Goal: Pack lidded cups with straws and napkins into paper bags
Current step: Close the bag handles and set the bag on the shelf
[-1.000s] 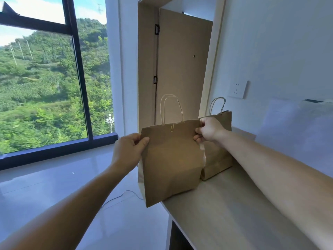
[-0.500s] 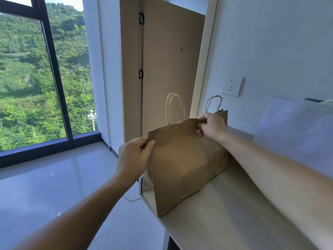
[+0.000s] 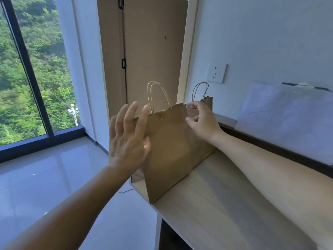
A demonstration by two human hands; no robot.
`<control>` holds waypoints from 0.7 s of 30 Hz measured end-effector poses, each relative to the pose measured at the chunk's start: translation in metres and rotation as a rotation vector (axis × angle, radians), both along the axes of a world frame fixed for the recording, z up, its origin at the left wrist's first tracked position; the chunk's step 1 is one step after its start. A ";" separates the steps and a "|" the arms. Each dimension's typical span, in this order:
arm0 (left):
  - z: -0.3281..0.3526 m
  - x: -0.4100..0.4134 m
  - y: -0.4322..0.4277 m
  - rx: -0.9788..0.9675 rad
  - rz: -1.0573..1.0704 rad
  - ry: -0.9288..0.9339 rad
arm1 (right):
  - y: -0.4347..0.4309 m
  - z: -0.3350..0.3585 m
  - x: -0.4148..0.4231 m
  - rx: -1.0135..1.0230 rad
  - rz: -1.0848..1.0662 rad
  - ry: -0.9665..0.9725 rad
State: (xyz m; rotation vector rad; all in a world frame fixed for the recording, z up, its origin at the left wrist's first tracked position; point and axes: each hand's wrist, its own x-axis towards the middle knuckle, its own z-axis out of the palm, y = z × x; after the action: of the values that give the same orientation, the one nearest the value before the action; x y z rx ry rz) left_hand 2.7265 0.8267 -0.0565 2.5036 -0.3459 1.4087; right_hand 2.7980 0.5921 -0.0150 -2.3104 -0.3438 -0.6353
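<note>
Window (image 3: 36,69), far left: dark frame, green hillside outside. Glossy tiled floor (image 3: 45,186) below it. Brown wooden door (image 3: 153,51) straight ahead, behind the bags.

Worktop (image 3: 225,204): pale wood, runs along the white wall on the right. A large white sheet-like cover (image 3: 288,120) lies at its far right side; what it is cannot be made out.

Front paper bag (image 3: 171,150): brown, upright at the worktop's left end, near corner at the very edge. Twisted-paper handles (image 3: 158,94) stand up. Contents not visible.

Rear paper bag (image 3: 208,101): just behind the front one and mostly hidden by it and by the right hand; only a top corner and handle loop show.

Left hand (image 3: 128,139): grip fully open, fingers straight and spread, holding nothing, beside the front bag's left edge and covering it.

Right hand (image 3: 201,123): at the front bag's top right corner, fingers loosely curved, fingertips by the rim, thumb lower and apart. Cannot tell whether the grip has the paper.

White wall socket (image 3: 216,73) above the rear bag. Thin cable (image 3: 124,191) on the floor below the worktop's end.
</note>
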 end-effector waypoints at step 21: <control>0.052 -0.198 -0.347 0.514 -0.508 0.441 | -0.278 0.038 -0.373 -0.402 -0.431 0.396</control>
State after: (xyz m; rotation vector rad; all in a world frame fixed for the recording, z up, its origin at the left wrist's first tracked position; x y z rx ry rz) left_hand 2.5282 0.4801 -0.0047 2.7152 -1.2659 0.6015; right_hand 2.4250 0.3145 0.0230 -2.8562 0.2441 -0.3071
